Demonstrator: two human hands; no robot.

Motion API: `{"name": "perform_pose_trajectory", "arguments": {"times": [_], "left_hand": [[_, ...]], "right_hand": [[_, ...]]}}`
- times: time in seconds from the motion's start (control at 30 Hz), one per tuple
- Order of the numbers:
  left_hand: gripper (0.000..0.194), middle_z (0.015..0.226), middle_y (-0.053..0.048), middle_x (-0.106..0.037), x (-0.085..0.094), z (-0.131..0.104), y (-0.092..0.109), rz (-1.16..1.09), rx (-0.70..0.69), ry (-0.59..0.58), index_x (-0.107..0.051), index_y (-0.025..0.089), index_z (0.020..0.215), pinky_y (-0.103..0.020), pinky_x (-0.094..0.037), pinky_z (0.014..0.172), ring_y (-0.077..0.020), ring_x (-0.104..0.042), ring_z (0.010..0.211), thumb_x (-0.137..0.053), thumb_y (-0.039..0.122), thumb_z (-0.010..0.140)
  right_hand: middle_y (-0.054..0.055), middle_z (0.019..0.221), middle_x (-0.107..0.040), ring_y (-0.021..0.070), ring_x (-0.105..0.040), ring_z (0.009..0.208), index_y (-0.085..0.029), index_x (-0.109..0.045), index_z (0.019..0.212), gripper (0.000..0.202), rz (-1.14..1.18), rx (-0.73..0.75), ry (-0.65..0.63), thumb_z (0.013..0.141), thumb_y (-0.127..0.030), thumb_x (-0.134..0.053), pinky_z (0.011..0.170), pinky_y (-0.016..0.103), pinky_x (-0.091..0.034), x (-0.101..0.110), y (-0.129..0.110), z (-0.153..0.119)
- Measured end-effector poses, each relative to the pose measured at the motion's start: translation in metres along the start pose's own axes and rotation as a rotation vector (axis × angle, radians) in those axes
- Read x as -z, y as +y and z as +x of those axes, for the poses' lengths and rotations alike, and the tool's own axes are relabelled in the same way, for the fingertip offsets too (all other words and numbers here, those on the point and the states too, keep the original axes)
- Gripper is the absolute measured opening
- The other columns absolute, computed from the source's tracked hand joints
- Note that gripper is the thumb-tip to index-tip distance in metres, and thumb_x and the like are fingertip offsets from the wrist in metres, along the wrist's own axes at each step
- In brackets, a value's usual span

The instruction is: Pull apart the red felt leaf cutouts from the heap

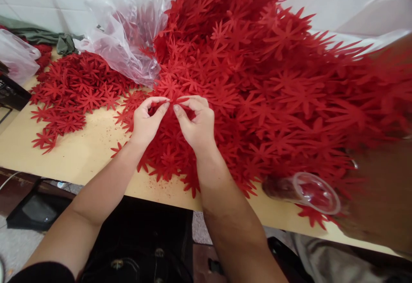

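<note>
Between both hands is a red flower-shaped piece (174,100) with narrow petals, thin and cloth-like. My left hand (146,118) pinches its left side between thumb and forefinger. On the other side my right hand (198,122) pinches it the same way, the fingertips of both hands nearly meeting. Beneath and behind them rises a large heap of similar red flower-shaped pieces (257,103), so the held piece's outline partly blends into it. A smaller pile of such pieces (74,81) lies on the table to the left.
A clear plastic bag (112,53) stands behind the hands against the white wall. On its side near the table's (86,146) front right edge lies a transparent plastic cup (317,193). Green cloth (35,36) and another plastic bag (19,55) are at the far left. A brown surface (383,197) borders the right.
</note>
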State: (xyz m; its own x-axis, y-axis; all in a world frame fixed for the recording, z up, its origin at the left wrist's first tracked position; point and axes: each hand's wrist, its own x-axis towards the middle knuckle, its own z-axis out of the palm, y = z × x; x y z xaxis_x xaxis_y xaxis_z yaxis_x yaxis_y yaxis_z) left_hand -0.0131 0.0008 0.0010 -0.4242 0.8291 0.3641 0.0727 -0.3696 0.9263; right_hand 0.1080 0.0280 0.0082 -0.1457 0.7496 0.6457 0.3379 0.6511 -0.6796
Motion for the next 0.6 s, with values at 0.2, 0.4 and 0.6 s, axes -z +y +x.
{"name": "perform_pose_trajectory", "arguments": {"times": [0.2, 0.4, 0.6], "left_hand": [[0.008, 0.08, 0.001, -0.066, -0.0015, -0.0015, 0.0001, 0.008, -0.018, -0.001, -0.063, 0.019, 0.076, -0.024, -0.046, 0.079, -0.0093, -0.06, 0.079, -0.065, 0.025, 0.07], [0.005, 0.074, 0.004, -0.063, -0.0011, -0.001, -0.0008, -0.091, 0.045, 0.107, -0.063, 0.02, 0.072, -0.021, -0.044, 0.075, -0.0063, -0.055, 0.071, -0.066, 0.021, 0.069], [0.006, 0.072, 0.004, -0.061, -0.0046, -0.002, 0.0004, -0.162, 0.108, 0.126, -0.062, 0.019, 0.073, -0.02, -0.044, 0.072, -0.0056, -0.053, 0.068, -0.066, 0.02, 0.069]], "right_hand": [[0.001, 0.069, -0.058, 0.0133, -0.051, 0.071, -0.019, -0.057, 0.071, 0.024, 0.048, -0.089, -0.003, 0.08, -0.041, -0.052, 0.072, 0.032, -0.043, -0.0021, 0.0031, -0.0002], [-0.001, 0.065, -0.053, 0.0122, -0.049, 0.069, -0.02, -0.053, 0.065, 0.026, 0.093, -0.054, -0.062, 0.077, -0.043, -0.056, 0.071, 0.031, -0.042, 0.0036, 0.0028, 0.0025], [0.0, 0.069, -0.056, 0.0108, -0.051, 0.066, -0.02, -0.053, 0.07, 0.027, 0.234, -0.117, -0.104, 0.075, -0.047, -0.057, 0.067, 0.029, -0.045, 0.0019, 0.0061, 0.0025]]}}
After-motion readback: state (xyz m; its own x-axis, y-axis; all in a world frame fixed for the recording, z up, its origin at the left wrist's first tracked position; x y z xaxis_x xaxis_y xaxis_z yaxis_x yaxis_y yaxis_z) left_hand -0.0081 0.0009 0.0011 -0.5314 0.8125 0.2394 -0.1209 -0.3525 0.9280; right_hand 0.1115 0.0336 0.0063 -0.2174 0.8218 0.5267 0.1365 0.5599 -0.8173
